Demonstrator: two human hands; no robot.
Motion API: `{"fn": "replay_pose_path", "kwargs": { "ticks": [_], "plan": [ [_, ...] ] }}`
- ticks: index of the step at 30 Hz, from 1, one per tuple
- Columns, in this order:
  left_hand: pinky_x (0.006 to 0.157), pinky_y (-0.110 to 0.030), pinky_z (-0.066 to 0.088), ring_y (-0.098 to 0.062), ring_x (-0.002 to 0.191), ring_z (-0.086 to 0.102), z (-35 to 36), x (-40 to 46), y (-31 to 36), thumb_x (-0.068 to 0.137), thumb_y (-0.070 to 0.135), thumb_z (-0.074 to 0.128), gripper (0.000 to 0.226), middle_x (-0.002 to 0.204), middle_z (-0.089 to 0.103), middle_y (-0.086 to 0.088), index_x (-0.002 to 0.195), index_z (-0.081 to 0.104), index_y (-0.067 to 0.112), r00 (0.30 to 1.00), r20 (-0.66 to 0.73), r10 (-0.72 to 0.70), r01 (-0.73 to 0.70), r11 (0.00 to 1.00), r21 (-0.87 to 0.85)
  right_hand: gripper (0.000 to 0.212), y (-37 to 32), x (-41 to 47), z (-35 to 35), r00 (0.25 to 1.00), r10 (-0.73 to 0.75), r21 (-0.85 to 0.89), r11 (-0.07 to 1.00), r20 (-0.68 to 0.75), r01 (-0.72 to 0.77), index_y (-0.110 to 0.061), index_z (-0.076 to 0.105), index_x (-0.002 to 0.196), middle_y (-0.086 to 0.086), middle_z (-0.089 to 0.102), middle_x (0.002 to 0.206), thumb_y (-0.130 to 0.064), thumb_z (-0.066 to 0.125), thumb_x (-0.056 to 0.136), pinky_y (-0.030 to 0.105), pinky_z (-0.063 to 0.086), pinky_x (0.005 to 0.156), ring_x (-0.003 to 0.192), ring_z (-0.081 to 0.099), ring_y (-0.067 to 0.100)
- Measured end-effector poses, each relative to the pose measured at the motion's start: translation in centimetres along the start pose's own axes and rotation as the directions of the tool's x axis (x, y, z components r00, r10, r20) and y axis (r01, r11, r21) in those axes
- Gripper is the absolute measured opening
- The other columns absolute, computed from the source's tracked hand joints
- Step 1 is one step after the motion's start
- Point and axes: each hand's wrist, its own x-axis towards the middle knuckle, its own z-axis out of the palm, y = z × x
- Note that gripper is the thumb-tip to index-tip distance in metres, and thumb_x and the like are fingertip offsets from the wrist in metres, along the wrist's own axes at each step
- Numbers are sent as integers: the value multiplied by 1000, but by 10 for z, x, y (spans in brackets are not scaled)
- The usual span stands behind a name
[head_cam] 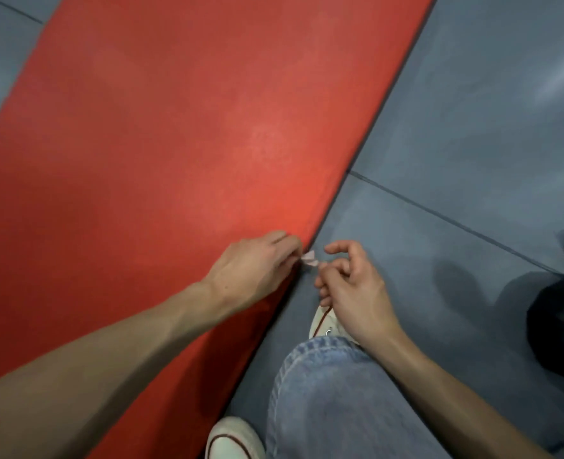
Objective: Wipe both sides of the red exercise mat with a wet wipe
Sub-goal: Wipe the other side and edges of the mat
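Still Unfolding: Wipe Stretched Between Two Hands at the Mat's Edge

We see the red exercise mat [174, 144] lying flat on the grey floor [456, 127], running from lower left to the upper middle of the frame. Just right of its long edge, low in the centre, our left hand [257, 263] and right hand [350, 286] each pinch an end of a small, crumpled wet wipe [308, 258], fingers closed on it. We judge it is being pulled open so a wider face meets the mat. Jeans [333, 392] and white shoes [234, 438] crouch close beside the edge, keeping the surface within reach.
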Motion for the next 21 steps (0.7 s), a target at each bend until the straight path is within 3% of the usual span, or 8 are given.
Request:
{"fn": "replay_pose_path", "kwargs": {
  "ticks": [2,6,8,11,14,17,19,21],
  "plan": [
    [75,-48,54,-35,92,66,-5,-4,-28,99,39,38,29,102,65,-4,110,59,22,981,-145,-126,121,992,-40,23,1,-1,0,999,-32,-40,999,6,32,-28,54,112,1,68,73,-12,53,95,44,56,67,59,63,17],
    [77,-46,45,-43,96,63,-41,-3,-94,101,21,50,15,102,68,-19,109,58,11,795,-352,-494,494,864,-97,23,-1,-4,5,999,-44,-106,993,-14,42,-27,55,113,3,68,75,-13,53,95,39,55,67,61,63,15],
    [80,-45,46,-43,103,64,-41,-17,-93,104,22,48,14,112,70,-20,111,55,11,824,-269,-499,504,862,-56,23,-1,-4,8,998,-58,-145,988,-35,53,-25,54,114,3,67,73,-12,54,95,41,55,67,61,63,13],
    [81,-42,52,-38,106,67,-20,-61,-61,107,31,42,18,121,68,-11,118,49,19,944,55,-324,319,943,92,29,-2,-7,15,992,-127,-315,942,-27,112,-30,51,118,-1,65,70,-17,55,93,45,54,73,66,65,17],
    [69,-41,45,-36,99,67,-8,-122,-40,108,32,37,21,121,58,-4,126,40,23,898,396,-190,74,954,289,33,-6,-13,23,989,-149,-428,895,-23,125,-29,50,125,-4,63,70,-20,55,93,42,50,76,73,63,16],
    [75,-45,53,-33,104,67,-3,-174,-73,108,31,36,18,123,57,0,124,43,25,905,246,-346,287,926,246,34,-9,-19,25,986,-165,-487,862,-9,140,-28,49,126,-5,64,76,-21,56,93,46,51,80,78,63,22],
    [83,-49,54,-36,106,67,-2,-210,-105,107,32,38,14,124,64,-3,113,49,25,769,-53,-636,638,764,93,33,-9,-24,26,983,-183,-503,848,12,164,-26,49,125,-5,64,79,-19,55,94,46,51,80,78,63,24],
    [85,-50,52,-42,106,66,2,-243,-129,107,29,44,13,118,69,-14,103,52,20,377,-322,-868,864,456,-216,33,-7,-29,28,976,-214,-521,829,39,203,-24,50,125,-5,64,81,-17,55,94,44,49,78,77,63,22]
  ]
}}
